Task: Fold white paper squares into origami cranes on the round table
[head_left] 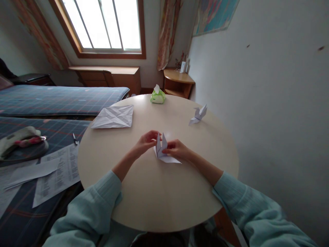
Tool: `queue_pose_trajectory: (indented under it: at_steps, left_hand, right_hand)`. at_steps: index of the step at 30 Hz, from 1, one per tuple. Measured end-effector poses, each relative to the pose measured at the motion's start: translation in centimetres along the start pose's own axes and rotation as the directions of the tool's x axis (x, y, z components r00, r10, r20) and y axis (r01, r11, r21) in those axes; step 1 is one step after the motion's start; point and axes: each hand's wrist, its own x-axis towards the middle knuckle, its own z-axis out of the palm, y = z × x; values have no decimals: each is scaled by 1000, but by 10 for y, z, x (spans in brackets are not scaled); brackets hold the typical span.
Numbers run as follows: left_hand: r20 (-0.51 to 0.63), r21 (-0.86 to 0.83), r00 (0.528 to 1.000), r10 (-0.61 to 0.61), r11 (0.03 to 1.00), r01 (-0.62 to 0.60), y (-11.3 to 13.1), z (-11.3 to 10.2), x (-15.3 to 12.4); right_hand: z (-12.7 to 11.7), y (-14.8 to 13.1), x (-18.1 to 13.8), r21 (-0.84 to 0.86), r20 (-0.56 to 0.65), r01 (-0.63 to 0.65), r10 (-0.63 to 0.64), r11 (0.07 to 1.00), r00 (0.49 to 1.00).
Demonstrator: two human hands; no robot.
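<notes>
Near the middle of the round table, a partly folded white origami paper (162, 156) has two narrow points standing up and a wide flap spread toward the right. My left hand (149, 140) is closed at its left upright point, thumb and fingers pinching there. From the right, my right hand (177, 149) grips the paper by its right side, fingers pressed together on the fold. A folded paper crane (198, 115) stands at the right rear of the table. At the left rear lies a creased white sheet (114, 116), flat.
The round cream table (154, 199) has a green tissue pack (157, 96) at its far edge. Left of it, a plaid mattress (64, 99) borders the table, with printed sheets (58, 171), a pen (74, 139) and a bag (23, 144). A wall (269, 120) runs along the right.
</notes>
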Motion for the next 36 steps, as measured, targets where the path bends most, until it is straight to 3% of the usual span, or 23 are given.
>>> queue_pose_trajectory:
  at_steps: [4,8,11,15,21,27,36]
  left_hand:
    - [55,-20,998,-3,1000,4,3,-1,-2]
    - [94,30,995,14,999,-16,7,-2,-2]
    - [107,165,993,52,984,-69,10,-5,-1]
    - [80,427,990,116,894,-139,14,-9,-1]
    - [19,563,974,226,803,-197,12,-6,-2]
    - [-41,484,978,206,860,-161,6,-1,-2]
    - [-150,387,976,157,918,-88,-2,4,-1]
  right_hand:
    - [0,-1,-1,157,54,-49,41,986,998]
    - [1,-3,-2,194,74,-76,62,978,995]
    - [1,-3,-2,191,88,-70,54,979,995]
    - [1,-2,-2,174,76,-53,40,983,996]
    - [1,0,-1,-58,-35,50,-52,997,998]
    - [-4,-2,0,-343,-174,159,-229,926,958]
    - [-2,-2,0,-470,-162,224,-333,854,929]
